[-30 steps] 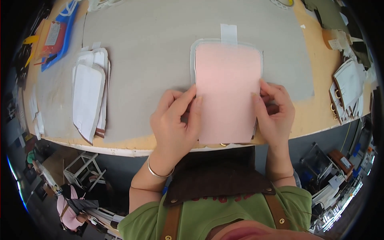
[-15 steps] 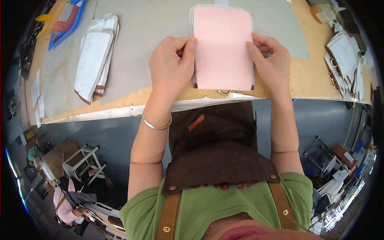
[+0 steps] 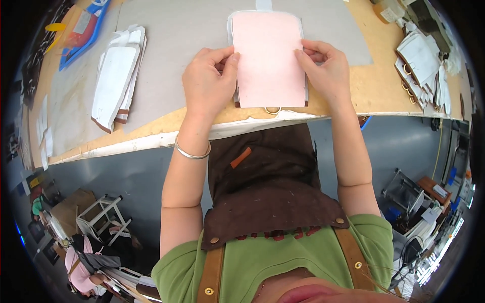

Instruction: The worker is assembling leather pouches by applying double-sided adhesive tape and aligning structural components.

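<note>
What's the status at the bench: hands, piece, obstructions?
Left hand and right hand pinch the pink panel by its edges. Panel flat on grey mat. Nothing blocking.

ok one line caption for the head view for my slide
Left hand and right hand press a pink panel flat on a grey mat.

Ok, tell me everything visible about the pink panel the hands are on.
The pink panel is a flat, matte, pale pink sheet with rounded far corners and a straight near edge. It lies on a slightly larger white-edged piece, on the grey mat near the table's front edge. A metal ring peeks out below its near edge, and dark brown shows at its near corners. The left hand pinches its left edge, and the right hand its right edge.
</note>
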`<state>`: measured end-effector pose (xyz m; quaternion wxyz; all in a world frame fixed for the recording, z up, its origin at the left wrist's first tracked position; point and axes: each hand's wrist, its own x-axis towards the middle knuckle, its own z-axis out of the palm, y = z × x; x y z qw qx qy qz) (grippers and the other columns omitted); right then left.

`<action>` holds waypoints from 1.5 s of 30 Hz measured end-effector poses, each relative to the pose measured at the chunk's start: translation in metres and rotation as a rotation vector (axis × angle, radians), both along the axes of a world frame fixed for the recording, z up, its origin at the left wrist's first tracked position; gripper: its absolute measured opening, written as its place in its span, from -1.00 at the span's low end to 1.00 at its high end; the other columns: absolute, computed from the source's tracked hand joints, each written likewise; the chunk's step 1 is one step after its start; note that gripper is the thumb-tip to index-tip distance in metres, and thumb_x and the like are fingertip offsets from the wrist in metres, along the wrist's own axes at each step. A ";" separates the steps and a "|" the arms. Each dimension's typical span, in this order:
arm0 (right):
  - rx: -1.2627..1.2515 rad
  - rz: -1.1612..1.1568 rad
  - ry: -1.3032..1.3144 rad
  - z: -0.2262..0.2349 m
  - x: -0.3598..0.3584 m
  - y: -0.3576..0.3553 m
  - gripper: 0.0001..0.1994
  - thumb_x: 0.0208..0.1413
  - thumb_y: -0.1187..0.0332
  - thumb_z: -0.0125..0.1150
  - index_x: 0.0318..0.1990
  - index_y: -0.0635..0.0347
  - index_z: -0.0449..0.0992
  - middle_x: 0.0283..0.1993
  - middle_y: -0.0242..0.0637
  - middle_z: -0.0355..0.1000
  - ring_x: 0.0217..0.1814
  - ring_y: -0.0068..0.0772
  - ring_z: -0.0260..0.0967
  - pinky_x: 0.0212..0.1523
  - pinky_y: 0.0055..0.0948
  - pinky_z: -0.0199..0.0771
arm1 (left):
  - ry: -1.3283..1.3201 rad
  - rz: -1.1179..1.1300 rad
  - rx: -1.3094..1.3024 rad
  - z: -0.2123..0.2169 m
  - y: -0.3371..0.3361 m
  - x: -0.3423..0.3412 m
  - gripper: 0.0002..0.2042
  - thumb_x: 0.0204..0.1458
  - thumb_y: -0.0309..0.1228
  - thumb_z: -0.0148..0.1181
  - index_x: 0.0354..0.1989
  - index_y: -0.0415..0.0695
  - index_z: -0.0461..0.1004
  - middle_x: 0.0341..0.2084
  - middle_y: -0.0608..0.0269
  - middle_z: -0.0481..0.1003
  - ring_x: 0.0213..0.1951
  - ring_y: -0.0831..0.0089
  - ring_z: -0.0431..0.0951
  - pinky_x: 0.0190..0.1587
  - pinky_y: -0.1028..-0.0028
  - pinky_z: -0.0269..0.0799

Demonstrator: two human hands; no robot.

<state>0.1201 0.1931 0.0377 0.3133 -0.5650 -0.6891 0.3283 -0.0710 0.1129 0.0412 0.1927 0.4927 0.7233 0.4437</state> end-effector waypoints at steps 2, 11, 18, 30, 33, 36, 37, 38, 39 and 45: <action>0.011 0.011 -0.005 -0.001 0.001 -0.002 -0.70 -0.13 0.29 0.24 -0.25 0.29 0.53 -0.39 -0.29 0.50 -0.38 -0.50 0.43 -0.31 -0.52 0.44 | 0.023 -0.010 -0.041 0.005 -0.002 0.001 -0.84 -0.08 -0.39 0.18 -0.33 -0.15 0.57 -0.60 0.27 0.42 -0.57 0.47 0.45 -0.45 0.52 0.36; 0.005 0.019 0.009 0.006 0.001 -0.010 -0.73 -0.14 0.37 0.25 -0.24 0.28 0.52 -0.38 -0.28 0.42 -0.49 -0.51 0.35 -0.41 -0.54 0.38 | -0.030 -0.072 -0.141 0.014 -0.005 0.001 -0.78 -0.10 -0.39 0.19 -0.24 -0.15 0.54 -0.57 0.24 0.39 -0.56 0.45 0.44 -0.43 0.49 0.39; -0.099 0.207 -0.088 0.036 0.028 0.021 -0.70 -0.12 0.40 0.23 -0.16 0.21 0.48 -0.37 -0.34 0.33 -0.54 -0.56 0.24 -0.48 -0.56 0.29 | 0.137 -0.242 -0.217 0.043 -0.001 -0.035 -0.74 -0.11 -0.39 0.22 -0.22 -0.19 0.50 -0.50 0.19 0.39 -0.50 0.37 0.44 -0.42 0.47 0.39; 0.035 0.512 -0.459 0.037 -0.054 0.128 -0.83 -0.08 0.30 0.17 -0.32 0.14 0.50 -0.25 -0.25 0.39 -0.22 -0.24 0.36 -0.24 -0.31 0.38 | 0.664 -0.620 0.001 0.030 0.060 0.008 -0.60 -0.28 -0.37 0.29 -0.18 -0.15 0.43 -0.17 0.19 0.40 -0.19 0.31 0.43 -0.26 0.41 0.39; 0.043 0.565 -0.575 0.042 -0.064 0.129 -0.84 -0.09 0.28 0.19 -0.37 0.14 0.50 -0.27 -0.26 0.39 -0.25 -0.24 0.36 -0.25 -0.32 0.38 | 0.732 -0.606 0.024 0.024 0.059 0.009 -0.61 -0.28 -0.35 0.29 -0.19 -0.16 0.44 -0.15 0.18 0.41 -0.17 0.33 0.45 -0.27 0.43 0.42; 0.015 0.620 -0.621 0.041 -0.067 0.131 -0.84 -0.08 0.26 0.19 -0.41 0.14 0.49 -0.28 -0.25 0.38 -0.26 -0.22 0.37 -0.27 -0.32 0.38 | 0.764 -0.592 0.051 0.023 0.059 0.010 -0.62 -0.28 -0.34 0.28 -0.21 -0.17 0.45 -0.14 0.17 0.41 -0.16 0.34 0.46 -0.29 0.47 0.44; 0.014 0.623 -0.620 0.039 -0.067 0.131 -0.84 -0.08 0.26 0.19 -0.41 0.14 0.49 -0.28 -0.25 0.38 -0.26 -0.22 0.37 -0.27 -0.32 0.38 | 0.767 -0.589 0.054 0.022 0.059 0.010 -0.62 -0.28 -0.34 0.28 -0.22 -0.18 0.45 -0.14 0.17 0.41 -0.16 0.34 0.46 -0.30 0.49 0.45; 0.022 0.625 -0.595 0.038 -0.067 0.130 -0.83 -0.06 0.26 0.18 -0.42 0.15 0.48 -0.33 -0.24 0.39 -0.28 -0.22 0.37 -0.30 -0.32 0.37 | 0.767 -0.588 0.051 0.021 0.059 0.010 -0.62 -0.28 -0.34 0.28 -0.22 -0.18 0.45 -0.14 0.17 0.41 -0.16 0.34 0.46 -0.30 0.49 0.45; 0.031 0.628 -0.571 0.038 -0.067 0.130 -0.83 -0.05 0.26 0.17 -0.42 0.17 0.46 -0.37 -0.24 0.39 -0.30 -0.22 0.37 -0.32 -0.32 0.36 | 0.788 -0.582 0.061 0.020 0.059 0.010 -0.62 -0.28 -0.33 0.27 -0.22 -0.18 0.45 -0.14 0.17 0.41 -0.16 0.34 0.46 -0.31 0.50 0.44; -0.184 0.674 -0.523 0.050 -0.068 0.123 -0.86 0.02 0.38 0.06 -0.46 0.21 0.27 -0.54 -0.27 0.31 -0.48 -0.32 0.21 -0.45 -0.38 0.21 | 0.846 -0.555 0.085 0.017 0.057 0.011 -0.62 -0.27 -0.31 0.26 -0.22 -0.18 0.47 -0.14 0.17 0.41 -0.15 0.35 0.46 -0.32 0.51 0.43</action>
